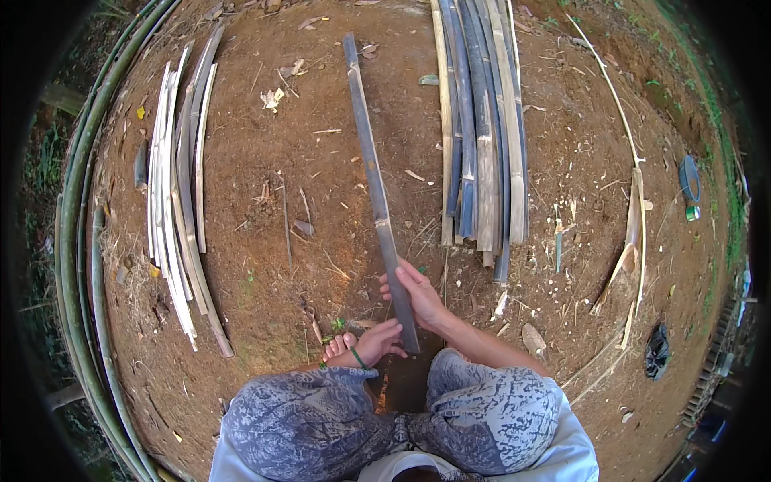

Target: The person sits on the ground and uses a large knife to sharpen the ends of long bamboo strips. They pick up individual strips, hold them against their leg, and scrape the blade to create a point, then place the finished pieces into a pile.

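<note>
A long, dark split bamboo strip (372,173) slants away from my lap, its near end between my knees. My right hand (419,296) is closed around it a little above that end, with the thumb along its right side and fingertips showing at the left edge. My left hand (376,345), with a green band at the wrist, is at the strip's lower left edge. Its fingers are apart, and the thumb appears to touch the strip. Part of a bare foot (339,346) shows beside the left hand.
Pale bamboo strips (173,201) lie to the left, beside long green poles (76,217). A bundle of darker strips (484,153) lies ahead to the right. Farther right are a split bamboo piece (633,217), a blue object (689,178), a tape roll (692,213) and a black plastic bag (657,352).
</note>
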A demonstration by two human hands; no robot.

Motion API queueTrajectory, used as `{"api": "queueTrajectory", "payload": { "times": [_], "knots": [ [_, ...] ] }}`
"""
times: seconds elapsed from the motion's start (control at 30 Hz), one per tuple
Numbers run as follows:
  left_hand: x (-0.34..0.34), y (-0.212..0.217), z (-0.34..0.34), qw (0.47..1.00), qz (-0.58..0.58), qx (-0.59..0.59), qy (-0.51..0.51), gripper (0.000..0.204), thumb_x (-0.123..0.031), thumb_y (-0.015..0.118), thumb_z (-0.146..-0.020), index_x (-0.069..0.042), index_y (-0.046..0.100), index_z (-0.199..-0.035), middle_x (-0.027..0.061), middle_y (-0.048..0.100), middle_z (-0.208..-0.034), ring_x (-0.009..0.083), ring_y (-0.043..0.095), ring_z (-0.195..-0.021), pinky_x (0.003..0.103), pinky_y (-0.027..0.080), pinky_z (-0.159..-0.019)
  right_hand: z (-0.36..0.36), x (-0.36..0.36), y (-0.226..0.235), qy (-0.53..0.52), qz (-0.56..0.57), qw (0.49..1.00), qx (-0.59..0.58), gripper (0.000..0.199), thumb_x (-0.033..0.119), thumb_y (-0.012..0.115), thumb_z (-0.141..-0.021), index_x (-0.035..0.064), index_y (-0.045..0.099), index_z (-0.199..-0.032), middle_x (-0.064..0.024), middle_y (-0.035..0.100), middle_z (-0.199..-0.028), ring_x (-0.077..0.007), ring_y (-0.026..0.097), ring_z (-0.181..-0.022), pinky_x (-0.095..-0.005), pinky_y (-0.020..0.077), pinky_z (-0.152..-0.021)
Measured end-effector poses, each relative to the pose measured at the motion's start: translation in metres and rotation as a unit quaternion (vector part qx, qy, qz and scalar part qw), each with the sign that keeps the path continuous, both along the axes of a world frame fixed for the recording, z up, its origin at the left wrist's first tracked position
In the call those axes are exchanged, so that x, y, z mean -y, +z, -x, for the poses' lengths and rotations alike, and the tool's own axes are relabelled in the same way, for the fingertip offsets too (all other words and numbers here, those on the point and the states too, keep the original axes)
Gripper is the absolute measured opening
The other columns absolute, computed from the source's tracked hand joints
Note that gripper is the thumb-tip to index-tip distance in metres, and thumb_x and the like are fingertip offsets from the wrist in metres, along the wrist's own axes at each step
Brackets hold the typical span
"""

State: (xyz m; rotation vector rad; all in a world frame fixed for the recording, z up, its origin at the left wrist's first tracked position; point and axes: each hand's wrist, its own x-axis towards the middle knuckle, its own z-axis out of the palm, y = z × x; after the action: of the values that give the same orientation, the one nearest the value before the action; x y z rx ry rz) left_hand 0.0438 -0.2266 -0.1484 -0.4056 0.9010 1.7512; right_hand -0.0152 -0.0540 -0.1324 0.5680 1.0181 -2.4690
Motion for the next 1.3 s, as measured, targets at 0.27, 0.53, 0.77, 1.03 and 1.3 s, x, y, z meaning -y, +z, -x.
{"api": "queueTrajectory", "payload": {
  "times": [0.27, 0.53, 0.77, 1.03, 1.3],
  "knots": [
    [-0.007, -0.004, -0.003, 0.988, 0.098, -0.112, -0.036, 0.027, -0.026, 0.05, -0.104, -0.005, 0.054, -0.12, 0.0078, 0.065, -0.102, 0.0171, 0.066, -0.092, 0.03, 0.055, -0.071, -0.001, 0.008, 0.005, -0.035, -0.152, 0.988, -0.015, 0.039, 0.022, 0.056, -0.102, 0.0042, 0.051, -0.136, -0.006, 0.065, -0.094, -0.0098, 0.062, -0.079, -0.0258, 0.0535, -0.068],
    [-0.009, -0.006, 0.008, 0.97, 0.088, -0.22, -0.056, 0.017, -0.02, 0.055, -0.102, -0.004, 0.055, -0.108, 0.0084, 0.066, -0.09, 0.0149, 0.065, -0.082, 0.027, 0.053, -0.071, 0.033, -0.05, 0.048, -0.1, -0.566, 0.801, -0.17, 0.059, 0.021, 0.071, -0.087, -0.0077, 0.047, -0.133, -0.0267, 0.068, -0.104, -0.0349, 0.07, -0.09, -0.0405, 0.0554, -0.081],
    [0.004, -0.003, 0.031, 0.955, 0.124, -0.267, -0.028, 0.013, -0.015, 0.056, -0.1, -0.003, 0.056, -0.106, 0.0101, 0.067, -0.09, 0.0172, 0.067, -0.081, 0.028, 0.055, -0.071, 0.115, -0.134, 0.094, -0.172, -0.633, 0.74, -0.151, 0.063, 0.013, 0.072, -0.083, -0.0138, 0.046, -0.134, -0.0313, 0.065, -0.115, -0.0385, 0.066, -0.107, -0.0428, 0.0509, -0.095],
    [0.047, -0.008, 0.085, 0.902, 0.214, -0.363, 0.095, 0.012, -0.014, 0.057, -0.099, -0.003, 0.056, -0.103, 0.0079, 0.068, -0.086, 0.0158, 0.066, -0.076, 0.028, 0.056, -0.068, 0.157, -0.201, 0.074, -0.112, -0.735, 0.665, -0.069, 0.069, 0.019, 0.073, -0.076, -0.0121, 0.048, -0.133, -0.0379, 0.059, -0.119, -0.0452, 0.061, -0.111, -0.047, 0.0492, -0.097],
    [0.159, -0.01, 0.157, 0.665, 0.473, -0.554, 0.165, 0.012, -0.013, 0.064, -0.095, -0.003, 0.06, -0.1, 0.0067, 0.066, -0.087, 0.0152, 0.064, -0.078, 0.029, 0.052, -0.07, 0.148, -0.221, 0.048, -0.026, -0.865, 0.495, -0.077, 0.07, 0.033, 0.075, -0.075, -0.0048, 0.053, -0.13, -0.027, 0.053, -0.119, -0.0411, 0.053, -0.115, -0.0495, 0.0459, -0.095]
  ]
}}
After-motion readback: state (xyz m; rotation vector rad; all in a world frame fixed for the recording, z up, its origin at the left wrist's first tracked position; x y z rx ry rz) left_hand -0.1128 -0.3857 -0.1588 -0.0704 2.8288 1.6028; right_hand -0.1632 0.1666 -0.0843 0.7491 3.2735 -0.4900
